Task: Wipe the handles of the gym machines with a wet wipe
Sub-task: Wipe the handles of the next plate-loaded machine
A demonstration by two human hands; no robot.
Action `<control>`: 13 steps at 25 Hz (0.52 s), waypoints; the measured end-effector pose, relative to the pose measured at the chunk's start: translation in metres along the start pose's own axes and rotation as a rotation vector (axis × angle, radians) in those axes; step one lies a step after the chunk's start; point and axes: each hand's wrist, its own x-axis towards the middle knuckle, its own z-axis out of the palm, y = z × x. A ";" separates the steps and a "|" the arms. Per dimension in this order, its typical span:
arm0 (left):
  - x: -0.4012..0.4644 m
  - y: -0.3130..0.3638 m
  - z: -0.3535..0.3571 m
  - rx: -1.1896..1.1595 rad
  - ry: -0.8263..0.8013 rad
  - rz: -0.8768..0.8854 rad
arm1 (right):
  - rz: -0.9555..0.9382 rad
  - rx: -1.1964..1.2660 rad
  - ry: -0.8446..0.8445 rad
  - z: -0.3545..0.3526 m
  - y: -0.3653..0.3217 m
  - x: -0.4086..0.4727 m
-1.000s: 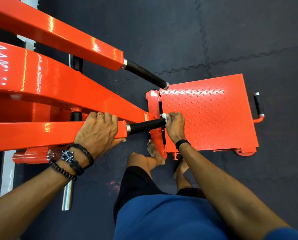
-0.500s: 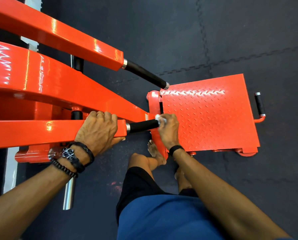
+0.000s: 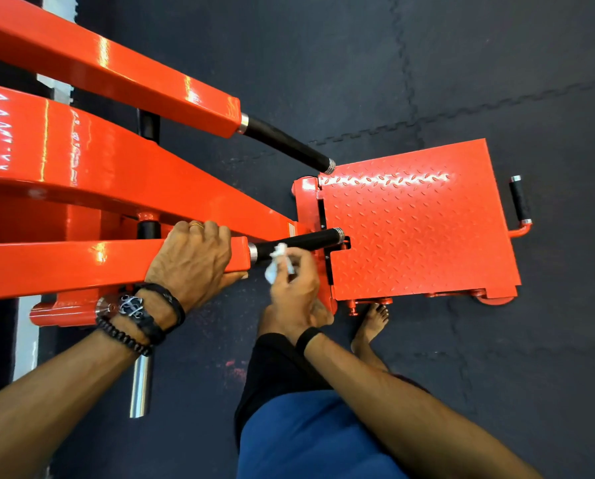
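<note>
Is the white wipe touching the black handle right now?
Touching. The head view shows the wipe, pinched in the right hand, lying against the near handle with no gap.

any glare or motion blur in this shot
Head view: bright glare streaks on the glossy orange arms and the tread plate; the right hand and wet wipe are motion-blurred; the left hand is sharp.

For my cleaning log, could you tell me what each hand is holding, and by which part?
The right hand pinches a bunched white wipe in its fingertips. The left hand grips the orange arm just behind the black handle.
</note>
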 end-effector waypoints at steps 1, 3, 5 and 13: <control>0.000 0.000 0.000 -0.004 -0.005 -0.003 | 0.105 -0.003 0.104 -0.004 0.014 0.014; 0.000 0.000 0.001 -0.007 -0.011 -0.002 | 0.325 0.058 0.268 -0.015 0.038 0.046; 0.000 0.001 0.000 -0.006 -0.006 -0.005 | 0.500 0.127 0.349 -0.023 0.046 0.070; -0.001 0.003 -0.001 0.019 0.002 -0.007 | 0.234 0.337 -0.075 0.006 -0.001 -0.008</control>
